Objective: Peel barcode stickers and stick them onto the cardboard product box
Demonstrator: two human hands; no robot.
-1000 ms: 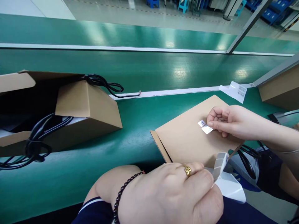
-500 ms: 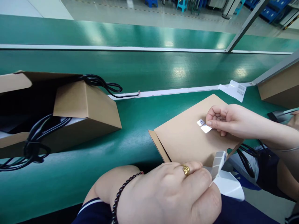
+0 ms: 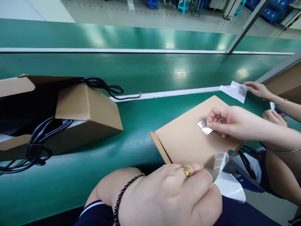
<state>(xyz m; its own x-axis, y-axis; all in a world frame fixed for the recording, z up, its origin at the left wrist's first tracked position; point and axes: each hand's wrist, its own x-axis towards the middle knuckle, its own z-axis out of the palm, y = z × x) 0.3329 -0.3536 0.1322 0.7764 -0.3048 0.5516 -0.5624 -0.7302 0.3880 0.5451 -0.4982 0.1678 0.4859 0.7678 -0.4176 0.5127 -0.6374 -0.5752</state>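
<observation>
My left hand (image 3: 169, 194), wearing a gold ring and a dark bead bracelet, is closed on a curled strip of grey labels (image 3: 219, 164) and its white backing paper (image 3: 231, 188) at the near edge. My right hand (image 3: 225, 122) pinches a small white sticker (image 3: 207, 130) and holds it against the top of a flat brown cardboard box (image 3: 183, 141). A second small sticker (image 3: 201, 123) lies stuck on the box just beside it.
An open cardboard box (image 3: 87, 106) with black cables (image 3: 37, 141) hanging out lies at the left on the green belt (image 3: 131, 125). A co-worker's hand (image 3: 257, 88) touches a white label sheet (image 3: 235, 91) at the right, near another box (image 3: 287, 84).
A co-worker's hands have come into view at the right and reached the white label sheet. My own two hands have hardly moved.
</observation>
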